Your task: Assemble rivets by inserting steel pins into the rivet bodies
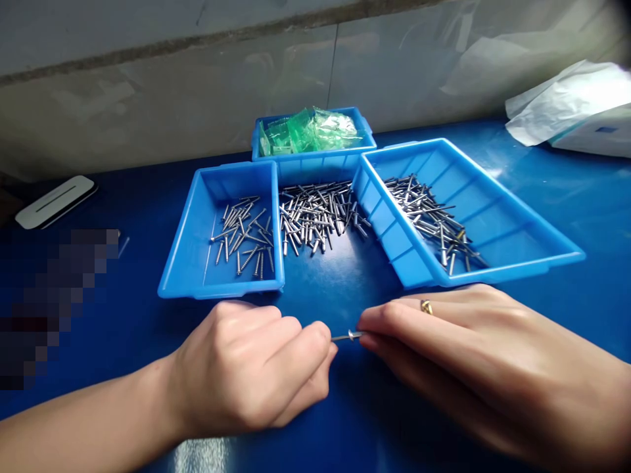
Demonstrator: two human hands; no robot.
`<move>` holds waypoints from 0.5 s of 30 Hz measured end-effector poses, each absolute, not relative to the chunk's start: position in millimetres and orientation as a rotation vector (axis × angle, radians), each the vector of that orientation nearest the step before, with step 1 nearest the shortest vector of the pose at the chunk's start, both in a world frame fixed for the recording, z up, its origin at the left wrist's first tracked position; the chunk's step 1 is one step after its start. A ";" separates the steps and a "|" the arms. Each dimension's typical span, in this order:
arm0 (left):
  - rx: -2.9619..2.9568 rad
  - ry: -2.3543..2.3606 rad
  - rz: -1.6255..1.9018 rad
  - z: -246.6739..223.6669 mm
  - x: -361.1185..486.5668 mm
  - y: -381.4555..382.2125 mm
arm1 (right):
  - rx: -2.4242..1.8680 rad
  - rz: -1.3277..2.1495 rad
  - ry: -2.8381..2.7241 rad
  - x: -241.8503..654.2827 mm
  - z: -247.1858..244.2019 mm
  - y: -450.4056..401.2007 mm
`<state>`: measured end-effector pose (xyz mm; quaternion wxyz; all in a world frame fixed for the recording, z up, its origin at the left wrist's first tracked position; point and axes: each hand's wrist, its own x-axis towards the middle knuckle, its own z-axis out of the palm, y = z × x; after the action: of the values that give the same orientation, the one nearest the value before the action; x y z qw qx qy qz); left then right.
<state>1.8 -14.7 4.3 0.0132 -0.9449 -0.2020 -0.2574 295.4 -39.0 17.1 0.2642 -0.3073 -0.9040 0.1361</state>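
Note:
A silver blind rivet (351, 335) spans the small gap between my two hands, its flange showing in the middle. My left hand (256, 364) is closed in a loose fist, with the rivet's thin pin running into its thumb and forefinger. On the other side, my right hand (458, 355), with a ring on one finger, pinches the thicker end. Just beyond the hands, a pile of blind rivets (315, 213) lies on the table. Screws (244, 240) lie in the left blue tray (190, 226), and more rivets (431, 220) in the right blue tray (507, 220).
A third blue tray (315, 159) stands at the back, holding green and clear plastic packets (310, 131). White tissue packaging (576, 105) lies at the far right. A flat white device (56, 200) sits at the left on the blue table (340, 263). A wall (197, 98) rises behind.

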 end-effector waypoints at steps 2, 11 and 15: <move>-2.967 -0.623 -0.827 4.6 1.3 -15.1 | -0.844 0.375 -2.447 296.0 16.5 -40.1; -3.060 -0.523 -0.879 11.4 -0.4 -14.1 | -0.807 0.333 -2.516 295.6 12.0 -35.8; -3.021 -0.564 -0.838 4.0 1.4 -9.8 | -0.886 0.306 -2.423 300.2 11.1 -43.5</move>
<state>1.4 -9.8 4.0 -0.0219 -0.9482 -0.1769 -0.2629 300.2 -43.5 11.1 0.2684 -0.3285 -0.8985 0.1133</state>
